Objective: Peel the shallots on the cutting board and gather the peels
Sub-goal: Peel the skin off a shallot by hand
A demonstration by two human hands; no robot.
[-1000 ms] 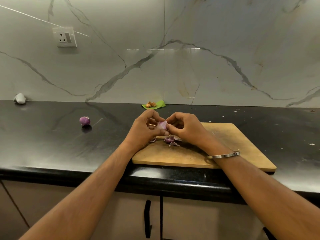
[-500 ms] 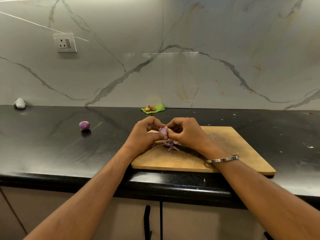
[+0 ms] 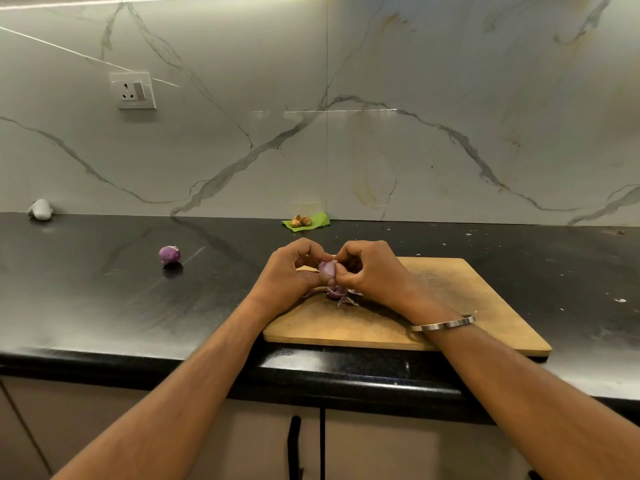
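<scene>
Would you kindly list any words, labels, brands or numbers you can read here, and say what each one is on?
None: no readable text shows in this view.
The wall socket has no legible marking.
The bangle shows no engraving I can make out.

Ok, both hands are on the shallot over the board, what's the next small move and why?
Probably pull the pinched skin off with the right hand and drop it onto the peels below. The left hand already steadies the shallot above the cutting board, so loose skin lands with the pile.
</scene>
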